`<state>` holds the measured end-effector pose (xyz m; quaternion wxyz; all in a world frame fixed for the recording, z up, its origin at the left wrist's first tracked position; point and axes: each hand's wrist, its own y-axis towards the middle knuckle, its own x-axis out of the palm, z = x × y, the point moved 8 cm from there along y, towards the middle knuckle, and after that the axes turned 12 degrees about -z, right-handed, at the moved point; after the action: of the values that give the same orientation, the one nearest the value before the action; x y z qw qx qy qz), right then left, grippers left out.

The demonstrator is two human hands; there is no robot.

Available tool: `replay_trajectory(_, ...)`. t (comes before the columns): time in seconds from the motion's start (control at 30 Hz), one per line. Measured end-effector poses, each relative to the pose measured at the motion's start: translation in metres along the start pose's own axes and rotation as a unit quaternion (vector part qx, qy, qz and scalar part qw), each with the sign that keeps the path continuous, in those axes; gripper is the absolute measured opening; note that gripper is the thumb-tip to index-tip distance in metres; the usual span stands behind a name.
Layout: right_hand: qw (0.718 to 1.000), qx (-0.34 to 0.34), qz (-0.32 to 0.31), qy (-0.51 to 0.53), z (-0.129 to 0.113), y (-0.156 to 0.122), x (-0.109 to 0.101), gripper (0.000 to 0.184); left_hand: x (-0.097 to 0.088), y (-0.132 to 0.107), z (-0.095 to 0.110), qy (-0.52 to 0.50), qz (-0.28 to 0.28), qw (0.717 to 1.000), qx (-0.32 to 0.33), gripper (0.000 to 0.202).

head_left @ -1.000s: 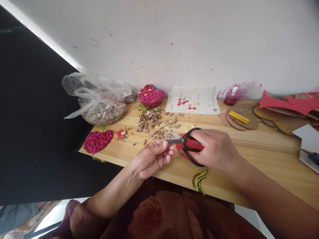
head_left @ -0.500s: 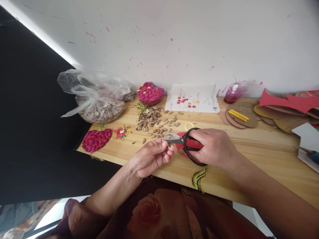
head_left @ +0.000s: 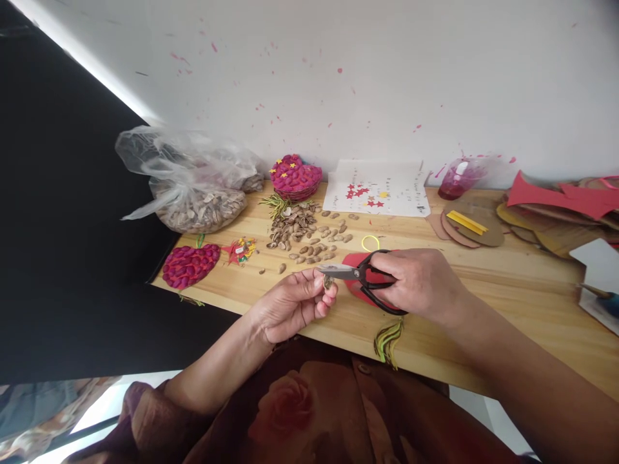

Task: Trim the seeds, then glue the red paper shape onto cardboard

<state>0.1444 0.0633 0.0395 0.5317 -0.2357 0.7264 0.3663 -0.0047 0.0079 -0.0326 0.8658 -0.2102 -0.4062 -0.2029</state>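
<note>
My right hand [head_left: 420, 283] grips black-handled scissors [head_left: 360, 276], their short metal blades now closed and pointing left. My left hand [head_left: 290, 304] pinches a small seed shell [head_left: 328, 282] between thumb and fingers, right under the blade tips. Both hands hover over the near edge of the wooden table [head_left: 507, 303]. A red paper shape [head_left: 355, 261] lies under the scissors. Just beyond the hands sit a pile of loose shells [head_left: 293, 229] and a scatter of single shells [head_left: 316, 250].
A clear plastic bag of shells [head_left: 193, 193] stands at the back left. A magenta shell heart [head_left: 190, 265] lies at the left edge, a magenta shell basket [head_left: 294, 177] by the wall. A paper sheet with stars [head_left: 377, 190], a pink cup [head_left: 454, 183], cardboard and red paper cutouts [head_left: 546, 206] are at the right.
The scissor blades have closed by the shell in my left hand. Both hands stayed in place; the view shifted slightly.
</note>
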Motion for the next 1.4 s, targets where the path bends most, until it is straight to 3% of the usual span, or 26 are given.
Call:
replay_trajectory(0.23, 1.0, -0.014, 0.023, 0.008, -0.001, 0.001, -0.007, 0.031, -0.004, -0.007, 0.007, -0.002, 0.004, 1.0, 0.022, 0.019)
replay_trajectory(0.43, 0.998, -0.047, 0.04, 0.004, -0.01, 0.0, -0.013, 0.024, -0.002, -0.007, 0.003, -0.008, 0.009, 1.0, -0.01, 0.022)
replay_trajectory(1.4, 1.0, -0.013, -0.025, -0.004, 0.002, 0.003, 0.0, 0.03, -0.011, -0.009, 0.0, -0.002, 0.026, 0.999, -0.04, 0.022)
